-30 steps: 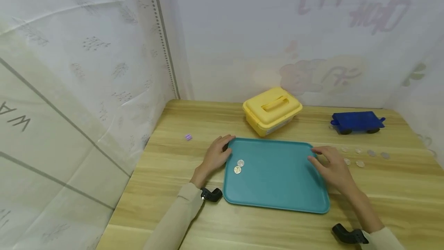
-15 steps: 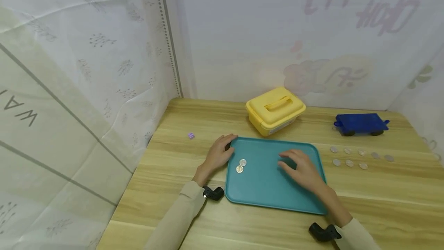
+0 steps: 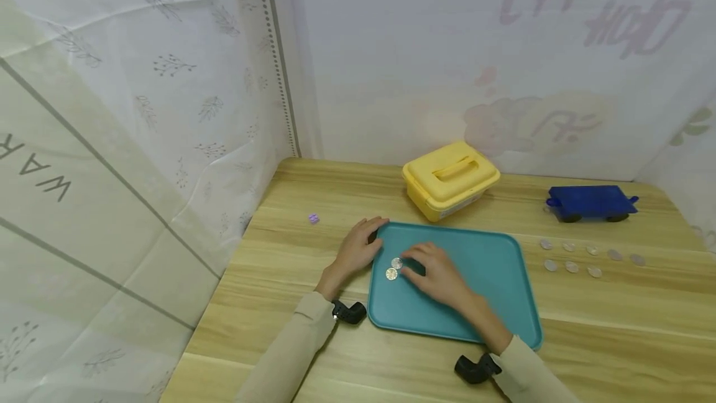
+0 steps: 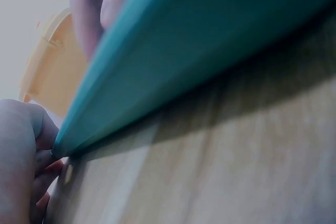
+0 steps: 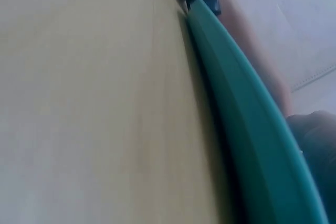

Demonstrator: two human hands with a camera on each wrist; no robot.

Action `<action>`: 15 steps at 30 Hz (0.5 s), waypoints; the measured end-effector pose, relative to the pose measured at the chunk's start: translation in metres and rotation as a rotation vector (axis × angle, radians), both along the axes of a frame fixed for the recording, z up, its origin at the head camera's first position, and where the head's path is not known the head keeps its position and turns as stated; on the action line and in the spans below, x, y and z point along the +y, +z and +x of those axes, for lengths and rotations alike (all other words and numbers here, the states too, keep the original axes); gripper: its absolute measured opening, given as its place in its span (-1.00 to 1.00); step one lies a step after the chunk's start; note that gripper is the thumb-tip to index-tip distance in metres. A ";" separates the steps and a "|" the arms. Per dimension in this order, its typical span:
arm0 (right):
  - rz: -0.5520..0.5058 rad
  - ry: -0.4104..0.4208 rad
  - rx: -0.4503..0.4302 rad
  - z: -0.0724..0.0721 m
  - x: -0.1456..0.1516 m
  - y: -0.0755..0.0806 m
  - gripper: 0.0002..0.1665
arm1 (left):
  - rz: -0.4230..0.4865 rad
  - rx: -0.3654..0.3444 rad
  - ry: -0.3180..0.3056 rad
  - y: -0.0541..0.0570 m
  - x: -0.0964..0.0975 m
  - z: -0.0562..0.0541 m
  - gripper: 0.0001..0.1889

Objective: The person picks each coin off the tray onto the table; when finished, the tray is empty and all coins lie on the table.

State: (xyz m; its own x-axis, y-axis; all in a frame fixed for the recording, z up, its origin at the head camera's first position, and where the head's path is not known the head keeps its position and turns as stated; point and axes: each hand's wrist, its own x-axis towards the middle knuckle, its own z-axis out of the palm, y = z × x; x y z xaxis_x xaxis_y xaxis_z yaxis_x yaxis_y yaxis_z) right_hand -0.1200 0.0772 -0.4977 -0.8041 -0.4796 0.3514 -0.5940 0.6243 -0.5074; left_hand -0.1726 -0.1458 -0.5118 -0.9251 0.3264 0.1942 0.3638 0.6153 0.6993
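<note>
My left hand [image 3: 358, 249] rests at the left rim of a teal tray [image 3: 475, 285], fingertips against its far left corner. In the left wrist view, the fingers [image 4: 44, 166] touch the tray's corner. Two silver coins lie inside the tray near the left rim: an upper coin [image 3: 396, 263] and a lower coin [image 3: 391, 273]. Over the tray, my right hand [image 3: 439, 278] has its thumb and index finger spread apart, fingertips right beside the coins. The right wrist view shows the tray's outer side [image 5: 257, 124], with the hand partly hidden behind it.
Behind the tray stands a yellow lidded box [image 3: 450, 179] with a handle. A blue wheeled toy wagon [image 3: 592, 201] is at the back right. Several coins [image 3: 571, 267] lie in two rows right of the tray. A small purple piece [image 3: 314, 219] sits at the left.
My right hand has moved left from the tray's right edge across to the two coins. The left hand stays at the left rim. The view has shifted slightly.
</note>
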 end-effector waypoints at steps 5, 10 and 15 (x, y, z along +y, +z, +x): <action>-0.024 -0.001 -0.005 -0.001 -0.008 -0.005 -0.71 | -0.007 -0.014 -0.008 0.000 0.002 0.000 -0.49; -0.020 0.005 -0.019 -0.004 -0.009 -0.010 -0.72 | 0.009 -0.052 0.020 0.002 0.001 0.002 -0.49; -0.005 0.017 -0.047 -0.006 -0.010 -0.011 -0.73 | -0.001 -0.042 0.021 0.002 0.001 0.001 -0.49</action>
State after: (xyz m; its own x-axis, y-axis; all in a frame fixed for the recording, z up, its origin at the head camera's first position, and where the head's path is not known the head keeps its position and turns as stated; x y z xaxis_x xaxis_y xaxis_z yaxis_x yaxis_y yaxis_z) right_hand -0.1264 0.0674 -0.5090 -0.8117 -0.4914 0.3157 -0.5797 0.6121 -0.5379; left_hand -0.1711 -0.1451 -0.5102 -0.9392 0.3065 0.1550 0.3210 0.6231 0.7132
